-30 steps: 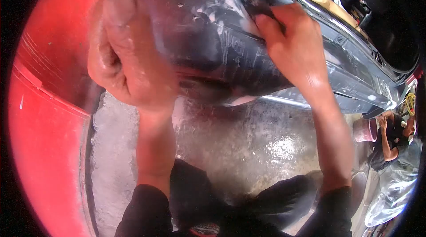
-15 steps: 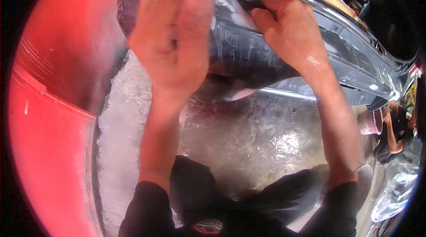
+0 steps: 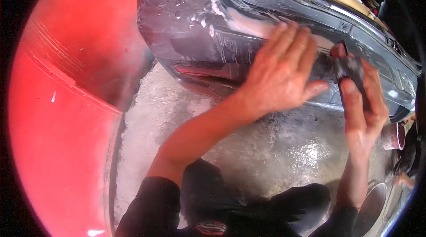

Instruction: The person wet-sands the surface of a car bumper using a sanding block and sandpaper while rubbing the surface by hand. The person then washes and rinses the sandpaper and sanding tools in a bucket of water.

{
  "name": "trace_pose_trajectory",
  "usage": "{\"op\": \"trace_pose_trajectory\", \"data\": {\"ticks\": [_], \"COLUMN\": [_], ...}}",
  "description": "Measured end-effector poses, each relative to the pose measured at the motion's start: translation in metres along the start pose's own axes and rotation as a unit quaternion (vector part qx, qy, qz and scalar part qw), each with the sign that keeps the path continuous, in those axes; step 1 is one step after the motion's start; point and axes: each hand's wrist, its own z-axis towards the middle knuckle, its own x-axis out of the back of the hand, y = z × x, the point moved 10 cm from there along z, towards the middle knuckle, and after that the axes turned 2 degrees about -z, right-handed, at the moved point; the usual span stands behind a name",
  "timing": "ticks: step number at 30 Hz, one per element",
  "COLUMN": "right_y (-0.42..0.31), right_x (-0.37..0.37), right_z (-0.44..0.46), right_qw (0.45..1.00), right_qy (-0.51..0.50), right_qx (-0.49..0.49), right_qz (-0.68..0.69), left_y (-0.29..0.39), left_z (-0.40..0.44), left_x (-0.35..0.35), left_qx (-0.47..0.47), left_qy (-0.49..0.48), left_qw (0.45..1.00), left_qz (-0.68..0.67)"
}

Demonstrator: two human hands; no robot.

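My left hand [image 3: 282,70] is open, its fingers spread over the wet grey car body panel [image 3: 177,37], beside a pale smooth patch [image 3: 250,25]. Whether the fingertips touch the panel cannot be told. In my right hand [image 3: 366,99] is a dark flat pad [image 3: 352,70], gripped between thumb and fingers and lifted on edge near the panel's right part. Whitish suds and water drops mark the panel. A red and black light-like part [image 3: 202,70] sits low on the body.
A large red surface [image 3: 57,144] fills the left side. Below is the wet concrete floor [image 3: 266,152]. At the right are a pink bucket [image 3: 392,136], a round container [image 3: 372,206] and part of another person [image 3: 408,152]. Tan material [image 3: 339,0] lies beyond the car's edge.
My left hand has moved right and opened from a curled shape. My right hand has moved right and down, turning the dark pad into view. The view has shifted, showing more of the panel.
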Motion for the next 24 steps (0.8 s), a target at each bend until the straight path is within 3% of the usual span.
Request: {"op": "trace_pose_trajectory", "data": {"ticks": [3, 5, 7, 9, 12, 17, 19, 21, 24], "right_y": [0.006, 0.013, 0.01, 0.001, -0.012, -0.016, -0.012, 0.001, 0.002], "right_x": [0.008, 0.007, -0.01, -0.033, -0.068, -0.095, -0.102, -0.118, -0.127], "right_z": [-0.021, -0.034, -0.043, -0.048, -0.052, -0.046, -0.045, -0.051, -0.052], "right_qw": [1.0, 0.999, 0.998, 0.998, 0.996, 0.979, 0.97, 0.953, 0.942], "right_qy": [0.017, 0.036, 0.03, 0.022, 0.02, -0.027, -0.046, -0.105, -0.139], "right_qx": [0.014, 0.016, 0.042, 0.066, 0.092, 0.148, 0.111, 0.032, -0.003], "right_qz": [0.022, 0.032, 0.022, 0.002, 0.004, 0.14, 0.212, 0.282, 0.306], "left_y": [0.022, 0.023, 0.029, 0.033, 0.009, -0.021, -0.024, -0.025, -0.021], "left_z": [-0.015, -0.038, -0.055, -0.069, -0.099, -0.124, -0.12, -0.121, -0.115], "left_x": [-0.008, -0.008, -0.013, -0.024, -0.023, 0.016, 0.027, 0.031, 0.033], "left_qx": [-0.034, 0.058, 0.165, 0.282, 0.446, 0.549, 0.528, 0.557, 0.603], "left_qy": [-0.01, -0.042, -0.031, 0.034, 0.068, 0.163, 0.159, 0.142, 0.155], "left_qw": [0.991, 0.956, 0.878, 0.748, 0.695, 0.627, 0.623, 0.638, 0.658], "left_qz": [-0.129, -0.286, -0.448, -0.6, -0.56, -0.528, -0.555, -0.513, -0.423]}}
